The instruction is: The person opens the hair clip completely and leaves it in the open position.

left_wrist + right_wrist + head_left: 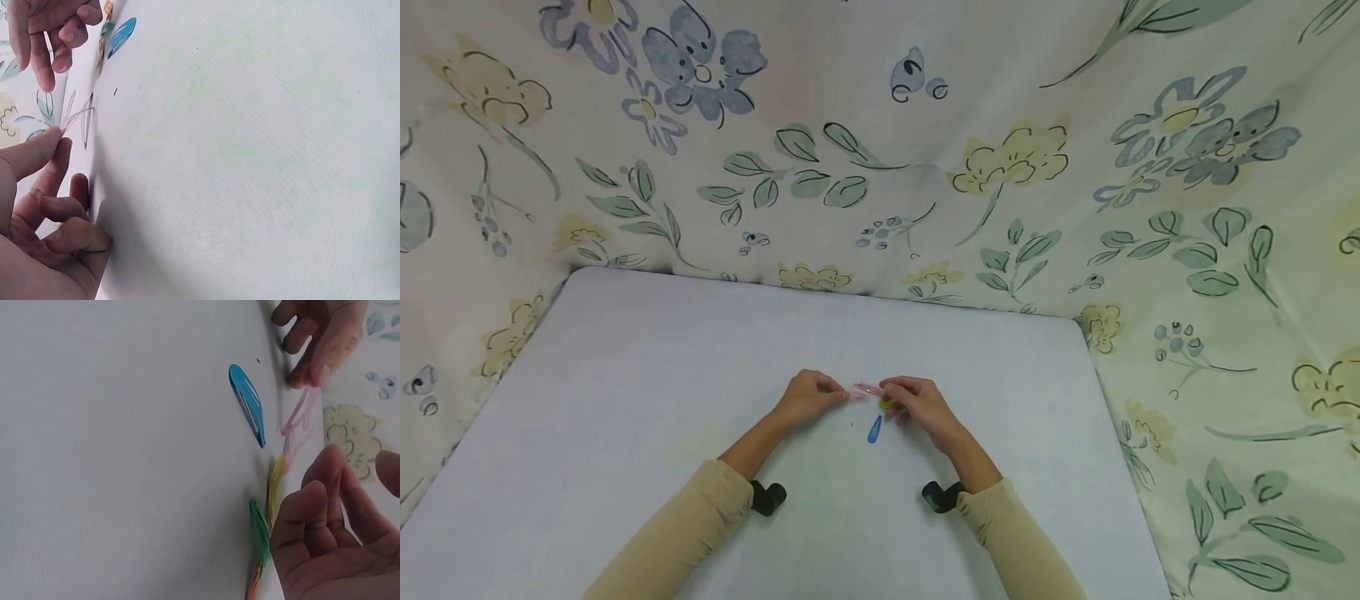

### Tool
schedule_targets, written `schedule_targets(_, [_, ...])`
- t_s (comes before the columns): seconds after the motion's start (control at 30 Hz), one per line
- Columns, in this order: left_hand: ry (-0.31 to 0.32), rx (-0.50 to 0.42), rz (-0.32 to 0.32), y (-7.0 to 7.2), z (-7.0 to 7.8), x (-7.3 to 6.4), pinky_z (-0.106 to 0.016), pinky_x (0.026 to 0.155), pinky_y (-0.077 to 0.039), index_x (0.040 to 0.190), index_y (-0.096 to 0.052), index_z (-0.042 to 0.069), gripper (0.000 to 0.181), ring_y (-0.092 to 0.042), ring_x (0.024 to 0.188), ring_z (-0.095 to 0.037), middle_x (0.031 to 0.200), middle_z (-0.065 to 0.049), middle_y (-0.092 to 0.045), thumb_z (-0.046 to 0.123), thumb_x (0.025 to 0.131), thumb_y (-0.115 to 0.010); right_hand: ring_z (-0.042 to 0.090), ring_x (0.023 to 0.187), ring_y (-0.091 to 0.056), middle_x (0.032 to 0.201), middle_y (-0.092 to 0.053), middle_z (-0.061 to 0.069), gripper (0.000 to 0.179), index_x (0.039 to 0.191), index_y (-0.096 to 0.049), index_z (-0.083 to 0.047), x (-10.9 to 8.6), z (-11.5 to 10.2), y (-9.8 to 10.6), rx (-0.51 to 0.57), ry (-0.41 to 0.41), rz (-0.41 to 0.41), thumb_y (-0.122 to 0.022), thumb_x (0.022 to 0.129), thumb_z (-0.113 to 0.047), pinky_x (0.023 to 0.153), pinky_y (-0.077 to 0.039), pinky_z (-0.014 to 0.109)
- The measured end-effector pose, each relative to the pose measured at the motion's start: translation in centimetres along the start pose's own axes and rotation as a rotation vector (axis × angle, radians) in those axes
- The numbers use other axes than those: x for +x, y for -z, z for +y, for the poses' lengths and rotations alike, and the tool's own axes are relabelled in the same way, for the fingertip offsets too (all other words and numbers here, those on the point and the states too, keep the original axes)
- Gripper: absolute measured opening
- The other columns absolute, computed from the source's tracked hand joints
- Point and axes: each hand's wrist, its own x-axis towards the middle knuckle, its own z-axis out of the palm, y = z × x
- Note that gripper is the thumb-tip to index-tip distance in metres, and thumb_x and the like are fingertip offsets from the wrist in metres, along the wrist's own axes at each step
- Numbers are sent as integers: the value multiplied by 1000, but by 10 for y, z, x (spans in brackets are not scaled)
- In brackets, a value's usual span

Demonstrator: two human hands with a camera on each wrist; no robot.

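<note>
My left hand [807, 397] pinches a pink snap hair clip [304, 414] between thumb and index finger, just above the table. A second pink hair clip [868, 388] lies beside it, close to the right fingers. My right hand [923, 408] hovers over the clips; in the right wrist view its thumb stands apart from loosely bent fingers, with nothing between them. A blue hair clip [247, 403] lies on the table nearer to me. Yellow [275, 484], green [260, 534] and orange [254, 582] clips lie in a line beside the right hand, mostly hidden in the head view.
The white table [625, 400] has rounded far corners. Floral cloth [850, 125] hangs behind it and along the sides. A black wrist camera [769, 498] sits at the left cuff, another [942, 497] at the right cuff.
</note>
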Motion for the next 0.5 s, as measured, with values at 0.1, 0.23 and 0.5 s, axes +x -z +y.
schedule_targets(0.1, [-8, 56, 10, -1, 2, 0, -47, 96, -43, 87, -78, 4, 14, -60, 100, -27, 97, -8, -70, 18, 87, -76, 22, 85, -65, 111, -69, 15, 35, 126, -65, -1, 1, 1, 3, 1, 4, 12, -58, 102, -26, 73, -52, 29])
schedule_targets(0.23, [10, 124, 19, -1, 3, 0, -44, 88, -46, 86, -78, 5, 15, -59, 91, -22, 91, -5, -70, 21, 87, -77, 28, 89, -65, 115, -68, 19, 37, 127, -64, 0, 1, 2, 6, 10, -12, 18, -57, 102, -26, 79, -53, 37])
schedule_targets(0.5, [14, 197, 35, -2, 4, 0, -36, 75, -46, 85, -77, 7, 17, -56, 81, -19, 87, -2, -68, 24, 87, -77, 41, 97, -61, 120, -65, 24, 39, 130, -61, 4, -3, 0, 8, 10, -26, 20, -55, 104, -25, 80, -52, 41])
